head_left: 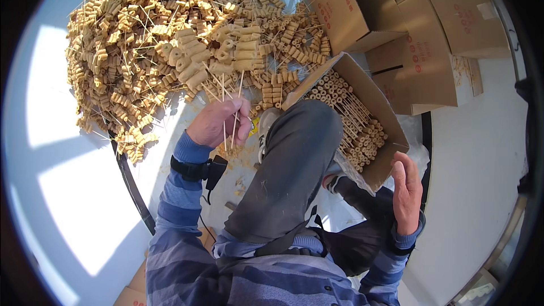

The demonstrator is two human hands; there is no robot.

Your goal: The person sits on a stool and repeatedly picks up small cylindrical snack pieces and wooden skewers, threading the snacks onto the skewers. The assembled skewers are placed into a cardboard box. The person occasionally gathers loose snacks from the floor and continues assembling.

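Your left hand [218, 122] grips a bunch of skewers [198, 59] from the heap at 11 o'clock; your right hand [407, 190], open and empty, waits beside the box [391, 119], likely packing next.

Tan skewered rolls [192, 51]; brown cardboard boxes [430, 39]; blue-striped sleeve [175, 192]; grey trousers [289, 175].

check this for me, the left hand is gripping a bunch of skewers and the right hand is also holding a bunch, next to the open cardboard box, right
Not quite. In the head view the right hand is empty, open with fingers spread, beside the open cardboard box of skewers. The rest holds: the left hand grips a bunch of skewers near the big pile.
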